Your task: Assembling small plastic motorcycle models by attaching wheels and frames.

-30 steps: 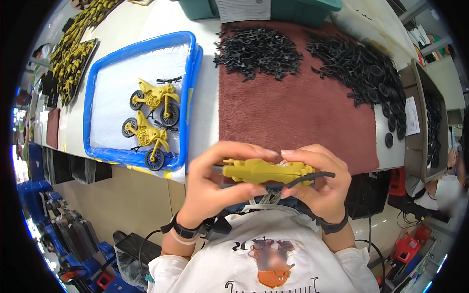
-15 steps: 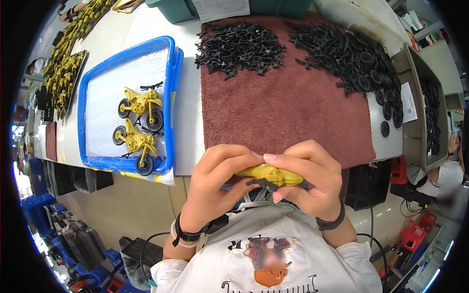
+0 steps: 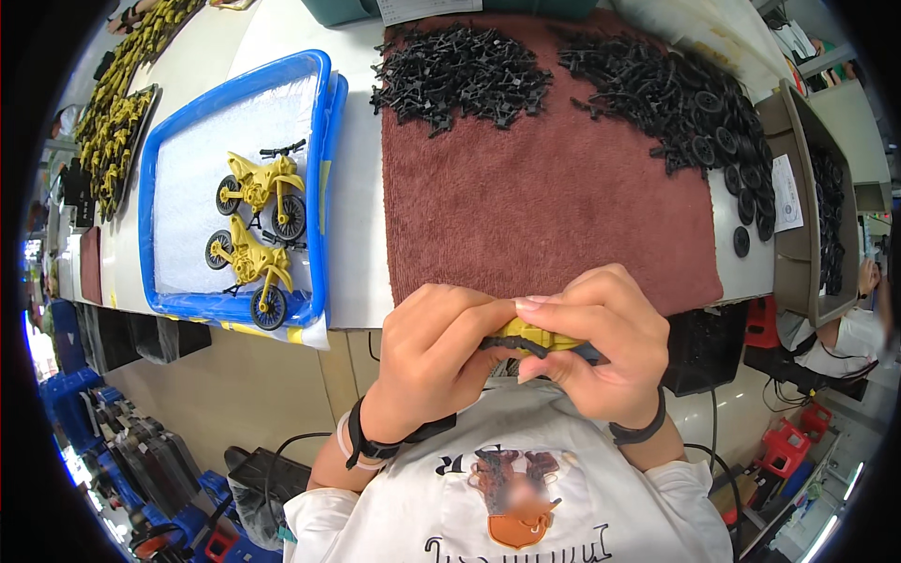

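Between my two hands, just off the near edge of the brown towel point(image 3: 526, 206), is a yellow toy motorcycle body point(image 3: 535, 334). A black handlebar-like piece point(image 3: 514, 343) lies along its near side. My left hand point(image 3: 422, 342) is closed on the left end, fingers bent over it and thumb below. My right hand point(image 3: 615, 342) pinches the right end between thumb and fingers. Much of the toy is hidden by my fingers. Two yellow toy motorcycles with black wheels, one farther point(image 3: 261, 181) and one nearer point(image 3: 249, 258), lie in a blue-rimmed tray point(image 3: 146, 225) to the left.
On the towel's far part lie a pile of small black parts point(image 3: 460, 75) and a heap of longer black pieces point(image 3: 624, 80). Black toy wheels point(image 3: 746, 202) spread rightward beside a grey-brown bin point(image 3: 793, 249). Many yellow toys point(image 3: 117, 131) sit far left; a green bin point(image 3: 544, 7) stands behind.
The toy body has turned in my hands; less yellow shows, and the black piece now stretches along its near side. Both hands sit slightly farther right. The whole view has shifted a little.
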